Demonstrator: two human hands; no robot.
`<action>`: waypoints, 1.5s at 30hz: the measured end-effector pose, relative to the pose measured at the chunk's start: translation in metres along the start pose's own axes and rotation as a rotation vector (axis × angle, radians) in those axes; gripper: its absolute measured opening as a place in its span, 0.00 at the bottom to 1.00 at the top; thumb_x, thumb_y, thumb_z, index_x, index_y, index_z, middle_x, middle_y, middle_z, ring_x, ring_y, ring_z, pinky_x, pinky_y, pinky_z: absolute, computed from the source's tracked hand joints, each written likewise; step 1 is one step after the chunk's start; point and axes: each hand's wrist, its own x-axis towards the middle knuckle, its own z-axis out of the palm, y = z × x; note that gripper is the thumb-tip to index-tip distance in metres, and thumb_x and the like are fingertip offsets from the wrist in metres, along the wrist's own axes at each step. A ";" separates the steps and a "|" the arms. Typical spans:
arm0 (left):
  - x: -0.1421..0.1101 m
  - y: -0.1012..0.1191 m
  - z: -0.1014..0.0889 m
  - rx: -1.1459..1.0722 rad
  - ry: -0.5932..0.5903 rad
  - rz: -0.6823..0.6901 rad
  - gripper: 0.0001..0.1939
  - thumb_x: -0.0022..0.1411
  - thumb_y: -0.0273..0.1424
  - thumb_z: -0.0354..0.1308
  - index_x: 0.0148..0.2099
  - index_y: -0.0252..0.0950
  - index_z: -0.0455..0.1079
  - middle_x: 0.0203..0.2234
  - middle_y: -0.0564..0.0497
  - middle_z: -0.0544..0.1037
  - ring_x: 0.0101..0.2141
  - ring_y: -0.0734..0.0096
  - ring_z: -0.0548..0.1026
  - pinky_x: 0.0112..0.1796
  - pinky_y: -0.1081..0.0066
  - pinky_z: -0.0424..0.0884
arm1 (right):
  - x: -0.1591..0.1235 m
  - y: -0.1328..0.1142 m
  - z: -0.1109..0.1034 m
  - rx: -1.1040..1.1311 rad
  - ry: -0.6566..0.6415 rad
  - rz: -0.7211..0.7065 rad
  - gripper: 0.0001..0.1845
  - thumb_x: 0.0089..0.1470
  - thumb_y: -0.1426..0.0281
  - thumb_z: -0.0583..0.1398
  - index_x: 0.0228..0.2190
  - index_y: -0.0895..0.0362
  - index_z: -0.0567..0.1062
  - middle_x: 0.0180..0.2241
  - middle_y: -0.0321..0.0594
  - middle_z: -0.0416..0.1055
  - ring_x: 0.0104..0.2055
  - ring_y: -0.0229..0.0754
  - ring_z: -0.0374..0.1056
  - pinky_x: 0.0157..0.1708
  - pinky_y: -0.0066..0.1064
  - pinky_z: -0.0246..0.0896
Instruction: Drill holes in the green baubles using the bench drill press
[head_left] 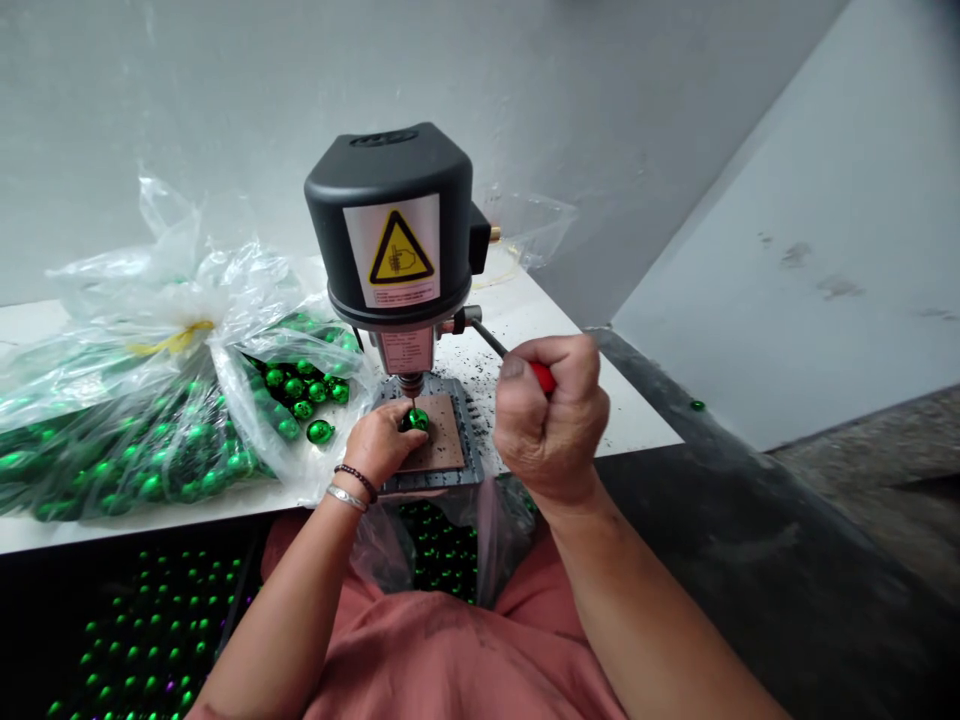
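Observation:
A shiny green bauble (418, 420) sits on the brown board of the drill press base (448, 440), under the drill bit. My left hand (379, 440) is closed on it, thumb and fingers at its sides. The bit reaches down to the top of the bauble; whether it has entered cannot be made out. Above stands the dark head of the drill press (390, 230), with a yellow warning label. My right hand (553, 412) is wrapped round the red-knobbed feed lever (491, 340) at the press's right side.
A clear plastic bag (202, 370) full of green baubles spreads over the white table (622, 420) at left. A loose bauble (320, 431) lies near my left hand. Dark shavings dot the tabletop. More baubles (131, 650) are below at left, and an open bag (495, 530) hangs at my lap.

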 end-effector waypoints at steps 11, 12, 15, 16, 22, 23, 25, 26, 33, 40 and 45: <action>0.000 -0.002 0.000 0.003 -0.024 -0.014 0.16 0.51 0.35 0.58 0.44 0.41 0.72 0.44 0.51 0.76 0.41 0.66 0.73 0.40 0.72 0.65 | -0.028 0.016 0.015 0.129 0.057 0.062 0.03 0.51 0.73 0.52 0.32 0.57 0.63 0.25 0.33 0.64 0.26 0.29 0.62 0.28 0.25 0.60; 0.000 -0.002 0.000 0.001 -0.023 -0.017 0.16 0.51 0.35 0.58 0.44 0.41 0.72 0.44 0.51 0.76 0.42 0.66 0.73 0.40 0.72 0.65 | -0.033 0.017 0.016 0.146 0.052 0.068 0.03 0.51 0.73 0.52 0.32 0.57 0.62 0.26 0.33 0.64 0.27 0.29 0.62 0.29 0.25 0.60; 0.000 -0.003 0.001 0.001 -0.011 -0.021 0.17 0.50 0.35 0.59 0.44 0.41 0.72 0.44 0.51 0.76 0.42 0.66 0.73 0.41 0.72 0.65 | -0.041 0.020 0.019 0.185 0.041 0.074 0.03 0.51 0.74 0.51 0.32 0.57 0.62 0.26 0.32 0.62 0.27 0.30 0.63 0.29 0.26 0.60; 0.000 -0.003 0.002 0.001 -0.005 -0.016 0.16 0.50 0.35 0.59 0.44 0.41 0.72 0.44 0.51 0.76 0.42 0.67 0.73 0.40 0.72 0.65 | -0.040 0.019 0.018 0.190 0.046 0.076 0.03 0.51 0.74 0.51 0.32 0.57 0.62 0.26 0.32 0.62 0.27 0.29 0.63 0.28 0.26 0.60; -0.003 0.001 0.001 0.018 0.031 -0.062 0.13 0.50 0.36 0.58 0.39 0.40 0.73 0.31 0.51 0.78 0.31 0.69 0.73 0.31 0.73 0.63 | 0.019 -0.002 0.015 0.064 0.168 0.022 0.06 0.54 0.69 0.51 0.27 0.57 0.63 0.22 0.31 0.61 0.24 0.27 0.58 0.25 0.23 0.55; -0.006 0.001 -0.001 0.006 0.032 -0.078 0.14 0.50 0.36 0.58 0.40 0.40 0.74 0.29 0.51 0.78 0.29 0.69 0.72 0.30 0.73 0.63 | 0.031 -0.005 0.015 0.058 0.156 0.042 0.08 0.54 0.68 0.50 0.25 0.57 0.63 0.21 0.31 0.59 0.22 0.27 0.56 0.24 0.23 0.53; -0.014 0.002 -0.009 -0.051 -0.003 -0.097 0.15 0.50 0.36 0.57 0.40 0.38 0.74 0.26 0.52 0.77 0.27 0.71 0.71 0.29 0.73 0.62 | 0.050 -0.010 0.016 0.069 0.123 0.065 0.10 0.54 0.67 0.51 0.24 0.57 0.62 0.20 0.30 0.58 0.22 0.26 0.55 0.24 0.23 0.53; -0.019 0.002 -0.014 -0.098 -0.058 -0.094 0.15 0.50 0.37 0.57 0.40 0.37 0.74 0.26 0.52 0.76 0.27 0.71 0.71 0.29 0.74 0.62 | 0.056 -0.011 0.017 0.079 0.119 0.080 0.11 0.54 0.67 0.51 0.23 0.57 0.61 0.19 0.30 0.57 0.21 0.26 0.55 0.24 0.22 0.53; -0.040 -0.011 -0.032 -0.642 -0.387 -0.126 0.26 0.43 0.43 0.64 0.43 0.33 0.73 0.30 0.50 0.76 0.30 0.71 0.71 0.31 0.75 0.65 | 0.056 -0.012 0.019 0.155 0.095 0.180 0.11 0.54 0.65 0.51 0.23 0.58 0.61 0.17 0.27 0.56 0.20 0.26 0.54 0.25 0.24 0.54; -0.026 -0.009 -0.026 -1.605 -0.101 -0.657 0.25 0.60 0.49 0.42 0.34 0.31 0.67 0.24 0.49 0.71 0.26 0.72 0.71 0.29 0.68 0.71 | 0.056 -0.011 0.017 0.208 0.061 0.202 0.13 0.54 0.61 0.50 0.24 0.57 0.62 0.18 0.28 0.58 0.20 0.27 0.56 0.24 0.24 0.54; -0.027 -0.009 -0.027 -1.695 -0.064 -0.625 0.07 0.56 0.21 0.50 0.35 0.30 0.68 0.28 0.47 0.74 0.31 0.72 0.74 0.39 0.66 0.73 | 0.054 -0.011 0.017 0.224 0.047 0.182 0.14 0.54 0.60 0.50 0.25 0.57 0.62 0.19 0.28 0.59 0.20 0.26 0.56 0.24 0.23 0.54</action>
